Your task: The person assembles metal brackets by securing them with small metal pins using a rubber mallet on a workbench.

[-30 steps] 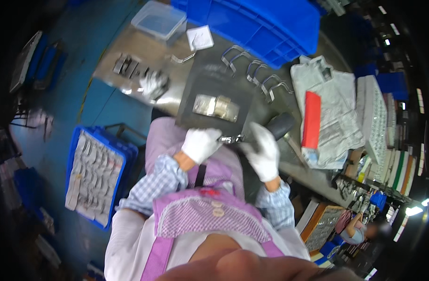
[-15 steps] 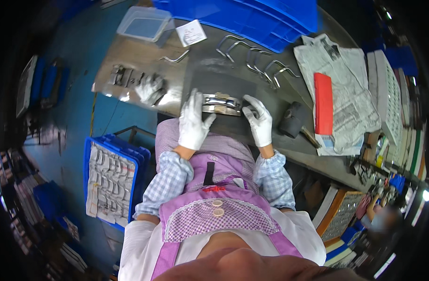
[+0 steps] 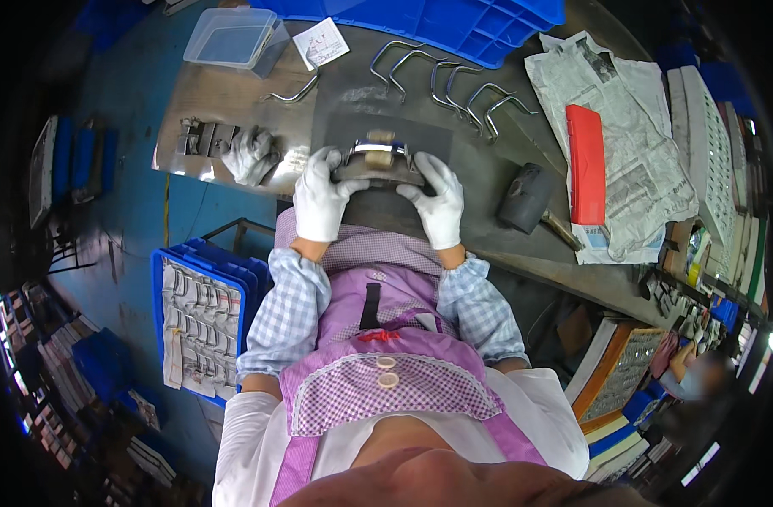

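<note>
Mid-step, I'd say — L hand (image 3: 321,198) & R hand (image 3: 438,201), fingers clamped on curved metal handle (image 3: 378,162) near workbench (image 3: 234,101) front edge — next needs firm, even pressing.

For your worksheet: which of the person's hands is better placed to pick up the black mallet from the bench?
Right. The right hand is on the metal part's end nearest the mallet; the left hand grips the far end.

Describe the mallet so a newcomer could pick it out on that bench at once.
Start at the grey metal workbench and go to the spread newspaper on its right side. The mallet lies just left of the paper, beside the red flat case and right of the right hand. Its chunky dark cylindrical head sets it apart from the thin bent wire handles above.
</note>
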A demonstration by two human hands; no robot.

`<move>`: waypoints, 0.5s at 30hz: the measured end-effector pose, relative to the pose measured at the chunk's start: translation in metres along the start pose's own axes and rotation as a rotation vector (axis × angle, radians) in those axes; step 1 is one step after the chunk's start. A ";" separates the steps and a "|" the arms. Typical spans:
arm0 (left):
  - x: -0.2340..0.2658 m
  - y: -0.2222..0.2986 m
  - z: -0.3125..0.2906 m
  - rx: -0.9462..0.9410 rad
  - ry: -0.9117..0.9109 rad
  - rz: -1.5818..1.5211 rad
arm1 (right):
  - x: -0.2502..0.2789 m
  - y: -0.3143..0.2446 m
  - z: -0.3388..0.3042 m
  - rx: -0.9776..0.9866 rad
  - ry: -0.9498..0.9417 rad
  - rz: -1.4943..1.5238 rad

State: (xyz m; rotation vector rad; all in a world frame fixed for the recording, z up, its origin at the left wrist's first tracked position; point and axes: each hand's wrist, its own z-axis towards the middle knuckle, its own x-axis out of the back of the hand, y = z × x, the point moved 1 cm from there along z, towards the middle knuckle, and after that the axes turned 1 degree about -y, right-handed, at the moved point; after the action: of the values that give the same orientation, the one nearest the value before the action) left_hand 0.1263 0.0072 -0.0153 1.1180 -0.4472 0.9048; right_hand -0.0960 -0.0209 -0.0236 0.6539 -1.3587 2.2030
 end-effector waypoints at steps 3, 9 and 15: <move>-0.001 0.007 0.020 0.209 -0.028 -0.030 | -0.006 0.004 0.012 -0.236 -0.001 0.278; 0.005 0.005 0.031 0.356 -0.118 -0.069 | -0.002 -0.002 0.021 -0.302 -0.055 0.430; 0.005 0.003 0.034 0.423 -0.079 -0.141 | -0.002 -0.010 0.020 -0.281 -0.014 0.332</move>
State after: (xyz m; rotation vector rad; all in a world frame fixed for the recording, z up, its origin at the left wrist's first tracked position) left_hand 0.1312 -0.0214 0.0038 1.5551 -0.2403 0.8539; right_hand -0.0848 -0.0352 -0.0099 0.3614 -1.8518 2.1875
